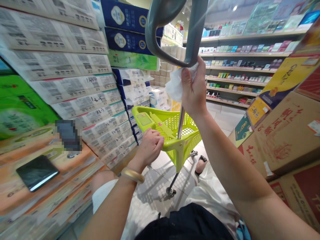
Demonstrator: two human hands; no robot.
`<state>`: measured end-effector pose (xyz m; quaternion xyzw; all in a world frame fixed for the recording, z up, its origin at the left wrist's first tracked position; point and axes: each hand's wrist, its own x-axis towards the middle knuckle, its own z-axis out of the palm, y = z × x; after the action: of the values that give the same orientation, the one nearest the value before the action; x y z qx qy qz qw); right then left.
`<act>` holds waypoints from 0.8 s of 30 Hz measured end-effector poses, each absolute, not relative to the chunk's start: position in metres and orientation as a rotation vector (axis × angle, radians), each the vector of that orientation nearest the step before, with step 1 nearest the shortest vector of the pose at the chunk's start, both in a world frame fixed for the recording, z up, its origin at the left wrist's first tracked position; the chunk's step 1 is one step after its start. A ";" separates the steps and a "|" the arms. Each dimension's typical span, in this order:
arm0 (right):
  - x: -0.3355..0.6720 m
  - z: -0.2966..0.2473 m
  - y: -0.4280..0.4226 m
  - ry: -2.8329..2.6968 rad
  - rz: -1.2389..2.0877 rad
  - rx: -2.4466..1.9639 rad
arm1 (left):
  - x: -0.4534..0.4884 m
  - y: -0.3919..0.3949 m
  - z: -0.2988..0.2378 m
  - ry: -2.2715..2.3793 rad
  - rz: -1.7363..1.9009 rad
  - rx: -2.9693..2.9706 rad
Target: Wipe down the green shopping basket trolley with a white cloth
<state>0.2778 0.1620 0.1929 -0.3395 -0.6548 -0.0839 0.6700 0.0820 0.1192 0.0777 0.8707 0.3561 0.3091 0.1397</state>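
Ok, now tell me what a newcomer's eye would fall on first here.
The lime-green cart stands out first, in the middle, with the left hand closed over its near rim. Above it, the right hand holds a white wipe against a looped grey handle. At far left, a flat black device lies on orange packs.

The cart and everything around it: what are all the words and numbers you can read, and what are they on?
"18.9", handwritten, repeated, some faint: white packs.
"6": orange pack.
Too small, blurred or unclear to read: label on the green cart, white packs' print, writing on blue packs, green packs, brown carton, yellow box, shelf goods.
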 end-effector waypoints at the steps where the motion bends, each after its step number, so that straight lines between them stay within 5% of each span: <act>1: 0.277 0.188 0.159 -1.482 -0.194 -0.800 | 0.082 0.119 0.077 1.030 0.897 2.514; 14: 0.259 0.027 0.105 -1.458 -0.370 -1.371 | 0.081 0.121 0.071 1.006 0.993 2.534; 24: 0.265 0.139 0.142 -1.408 -0.258 -1.087 | 0.080 0.122 0.075 1.028 0.914 2.531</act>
<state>0.2652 0.1422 0.1390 -0.4732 -0.6130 -0.1122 0.6226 0.0802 0.1217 0.0747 0.8712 0.3539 0.3145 0.1299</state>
